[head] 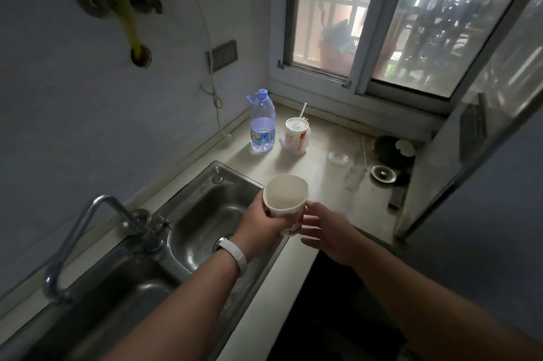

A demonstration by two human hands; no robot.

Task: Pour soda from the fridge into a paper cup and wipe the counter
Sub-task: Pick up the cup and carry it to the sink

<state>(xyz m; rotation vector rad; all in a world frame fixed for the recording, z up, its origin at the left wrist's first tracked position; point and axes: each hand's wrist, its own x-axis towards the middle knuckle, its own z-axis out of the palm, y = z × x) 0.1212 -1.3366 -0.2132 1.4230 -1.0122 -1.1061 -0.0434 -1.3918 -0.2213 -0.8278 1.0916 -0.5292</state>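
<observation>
A white paper cup (285, 193) with a red print low on its side is held above the counter's front edge, beside the sink. My left hand (264, 221) grips it from the left, a white band on that wrist. My right hand (326, 231) hovers just right of the cup, fingers spread, touching it lightly or nearly so. The cup looks empty inside. The beige counter (320, 184) stretches back toward the window. No soda bottle or wiping cloth shows.
A steel sink (205, 213) with a faucet (97, 213) lies left. At the back stand a clear water bottle (262, 122) and a lidded takeaway cup with a straw (296, 133). A plastic lid (338, 158), a drain ring (383, 173) and a dark object (390, 149) sit right.
</observation>
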